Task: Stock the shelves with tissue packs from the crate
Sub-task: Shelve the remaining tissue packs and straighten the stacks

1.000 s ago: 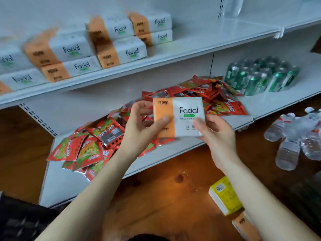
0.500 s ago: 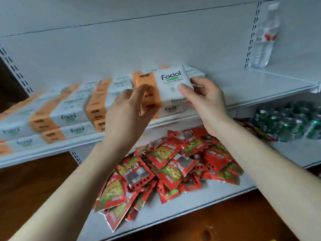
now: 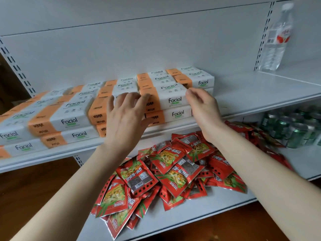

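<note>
So, shelves (image 3: 251, 91): white metal, two boards in view, the upper at 12 o'clock, the lower at 6 o'clock.
Tissue packs (image 3: 69, 119): white wrap, an orange band at the left end and the word "Facial". They lie on the upper board from 9 to 1 o'clock, at least five stacks along the front edge, each two high, with more rows behind. The left ones are blurred, so I cannot tell the total.
Snack packets (image 3: 173, 169): red, one loose heap on the lower board at 6 o'clock, overlapped too much to count.
Cans (image 3: 295, 131): green, one group at 3 o'clock, blurred, number unclear.
Top pack (image 3: 172, 96): one, lying flat on another pack at 12 o'clock, between the two hands.
Left hand (image 3: 125, 117): fingers straight and spread apart, the tips touching the orange end of this pack.
Right hand (image 3: 203, 108): fingers loosely bent and close together at its right end; I cannot tell if they touch it.
Bottle (image 3: 276, 42): one, clear, upright, at 1 o'clock.
</note>
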`<state>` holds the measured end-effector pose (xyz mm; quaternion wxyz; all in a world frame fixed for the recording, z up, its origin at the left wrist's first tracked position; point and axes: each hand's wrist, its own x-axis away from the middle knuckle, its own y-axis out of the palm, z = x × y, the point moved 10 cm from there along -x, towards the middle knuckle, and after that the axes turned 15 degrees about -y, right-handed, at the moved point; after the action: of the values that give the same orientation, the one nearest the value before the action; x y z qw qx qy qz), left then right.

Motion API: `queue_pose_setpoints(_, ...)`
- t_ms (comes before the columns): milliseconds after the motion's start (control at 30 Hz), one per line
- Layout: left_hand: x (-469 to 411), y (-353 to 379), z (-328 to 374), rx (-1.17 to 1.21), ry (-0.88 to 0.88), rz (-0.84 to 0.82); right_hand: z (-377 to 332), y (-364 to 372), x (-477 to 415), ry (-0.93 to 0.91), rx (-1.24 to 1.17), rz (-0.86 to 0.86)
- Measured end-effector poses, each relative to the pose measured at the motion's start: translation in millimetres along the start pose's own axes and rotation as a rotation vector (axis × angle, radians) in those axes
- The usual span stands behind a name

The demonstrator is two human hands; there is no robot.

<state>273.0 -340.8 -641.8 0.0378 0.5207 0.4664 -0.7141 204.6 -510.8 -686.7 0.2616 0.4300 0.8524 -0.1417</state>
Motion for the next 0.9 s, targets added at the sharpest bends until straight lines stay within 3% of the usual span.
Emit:
queue_pose_setpoints(433, 1, 3, 4, 0.041, -0.041, -0.074, 3, -3, 5, 0.089, -0.041, 0.036)
queue_pose_setpoints(667, 32, -21, 65, 0.342, 0.095, 0.038, -9, -42, 39, 0.035, -0.076, 0.138)
queue_pose_setpoints(767, 64, -12, 105, 0.51, 0.129, -0.064, -6, -70, 70, 0.025, 0.002, 0.163)
queue_pose_setpoints(900, 119, 16, 167, 0.624, 0.193, -0.36, 13, -124, 128, 0.04, 0.124, 0.216)
